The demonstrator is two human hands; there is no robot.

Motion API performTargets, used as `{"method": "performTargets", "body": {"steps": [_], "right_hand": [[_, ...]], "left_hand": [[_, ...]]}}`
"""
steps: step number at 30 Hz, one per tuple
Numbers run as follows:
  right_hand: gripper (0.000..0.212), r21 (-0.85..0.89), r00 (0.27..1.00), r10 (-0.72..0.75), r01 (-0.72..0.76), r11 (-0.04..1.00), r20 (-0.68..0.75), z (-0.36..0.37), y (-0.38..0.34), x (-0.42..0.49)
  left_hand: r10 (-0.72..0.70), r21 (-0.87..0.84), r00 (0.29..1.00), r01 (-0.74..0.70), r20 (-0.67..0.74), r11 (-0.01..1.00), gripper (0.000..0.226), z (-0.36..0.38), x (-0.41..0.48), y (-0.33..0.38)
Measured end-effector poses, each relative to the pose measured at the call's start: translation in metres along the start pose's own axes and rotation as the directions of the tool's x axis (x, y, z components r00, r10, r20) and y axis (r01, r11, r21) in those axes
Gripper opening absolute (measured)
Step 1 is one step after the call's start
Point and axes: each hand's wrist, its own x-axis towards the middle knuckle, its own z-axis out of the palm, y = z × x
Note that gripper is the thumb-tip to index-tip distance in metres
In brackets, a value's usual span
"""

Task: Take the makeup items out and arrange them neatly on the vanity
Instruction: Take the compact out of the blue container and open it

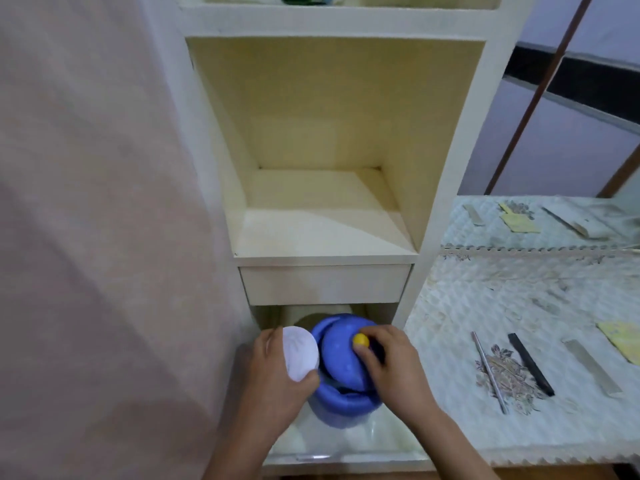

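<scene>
A blue round container stands in the low compartment of the cream shelf unit. Its blue lid sits tilted on top, with a yellow knob. My right hand grips the lid at that knob. My left hand holds a white round compact just left of the container. On the vanity top to the right lie a thin silver stick, a black stick and a pale flat strip.
An open shelf compartment and a shut drawer sit above the container. A pink curtain hangs at the left. The vanity's quilted cover meets a mirror at the back. A yellow card lies at the right edge.
</scene>
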Motion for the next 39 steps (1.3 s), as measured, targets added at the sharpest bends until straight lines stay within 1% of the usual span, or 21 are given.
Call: {"method": "performTargets", "body": {"steps": [2, 4, 8, 12, 14, 16, 17, 20, 22, 24, 26, 27, 30, 32, 34, 36, 39], "right_hand": [[0.013, -0.045, 0.999, -0.034, 0.036, 0.998, 0.038, 0.007, -0.002, 0.000], [0.014, -0.056, 0.998, -0.043, 0.046, 0.997, 0.054, 0.013, -0.003, -0.001], [0.018, -0.092, 0.997, -0.042, 0.048, 0.995, 0.066, 0.016, -0.003, -0.002], [0.022, -0.107, 0.995, -0.018, 0.028, 0.994, 0.094, 0.014, -0.005, 0.000], [0.029, -0.085, 0.992, -0.017, 0.028, 0.996, 0.121, 0.011, -0.006, -0.002], [0.038, -0.049, 0.990, -0.006, 0.013, 0.999, 0.142, 0.007, -0.005, -0.007], [0.039, -0.029, 0.992, 0.004, 0.000, 1.000, 0.126, 0.004, -0.004, -0.012], [0.030, 0.031, 0.998, 0.061, -0.061, 0.998, -0.005, -0.011, 0.001, -0.030], [0.022, 0.090, 0.988, 0.122, -0.114, 0.989, -0.091, -0.026, 0.007, -0.043], [0.015, 0.196, 0.968, 0.209, -0.179, 0.964, -0.142, -0.045, 0.014, -0.054], [0.014, 0.352, 0.943, 0.308, -0.248, 0.902, -0.124, -0.066, 0.020, -0.064], [0.016, 0.412, 0.939, 0.335, -0.278, 0.868, -0.073, -0.078, 0.023, -0.068], [0.046, 0.523, 0.922, 0.341, -0.385, 0.761, 0.182, -0.106, 0.043, -0.078], [0.053, 0.594, 0.888, 0.348, -0.460, 0.661, 0.300, -0.122, 0.061, -0.081], [0.053, 0.631, 0.869, 0.357, -0.494, 0.598, 0.341, -0.138, 0.080, -0.083], [0.051, 0.656, 0.867, 0.365, -0.497, 0.568, 0.340, -0.157, 0.101, -0.083], [0.041, 0.675, 0.874, 0.418, -0.464, 0.574, 0.246, -0.185, 0.134, -0.081]], "left_hand": [[-0.038, -0.015, 0.999, 0.038, -0.003, 0.999, 0.074, 0.000, -0.003, -0.003], [-0.046, -0.010, 0.999, 0.046, 0.000, 0.999, 0.072, -0.001, -0.004, -0.006], [-0.017, -0.002, 1.000, 0.017, 0.001, 1.000, 0.067, -0.002, -0.006, -0.009], [-0.008, -0.087, 1.000, 0.010, 0.022, 0.996, 0.071, 0.000, -0.007, -0.006], [0.019, -0.093, 1.000, -0.018, 0.009, 0.995, 0.073, 0.001, -0.007, -0.003], [0.064, -0.078, 0.998, -0.065, -0.007, 0.995, 0.076, 0.001, -0.006, 0.001], [0.099, -0.065, 0.995, -0.099, -0.011, 0.993, 0.077, 0.000, -0.005, 0.003], [0.233, -0.069, 0.972, -0.233, -0.004, 0.970, 0.076, 0.001, -0.005, 0.012], [0.341, -0.151, 0.938, -0.331, 0.052, 0.932, 0.077, 0.008, -0.006, 0.023], [0.435, -0.234, 0.889, -0.397, 0.142, 0.888, 0.079, 0.021, -0.009, 0.040], [0.486, -0.320, 0.843, -0.406, 0.229, 0.856, 0.080, 0.038, -0.015, 0.057], [0.485, -0.368, 0.826, -0.373, 0.286, 0.852, 0.082, 0.047, -0.018, 0.065], [0.460, -0.471, 0.764, -0.233, 0.452, 0.851, 0.084, 0.073, -0.025, 0.086], [0.468, -0.528, 0.717, -0.164, 0.516, 0.833, 0.082, 0.091, -0.025, 0.100], [0.468, -0.573, 0.680, -0.085, 0.565, 0.815, 0.082, 0.109, -0.024, 0.113], [0.451, -0.635, 0.668, 0.042, 0.592, 0.771, 0.081, 0.130, -0.025, 0.129], [0.368, -0.682, 0.706, 0.223, 0.606, 0.696, 0.069, 0.169, -0.030, 0.162]]}}
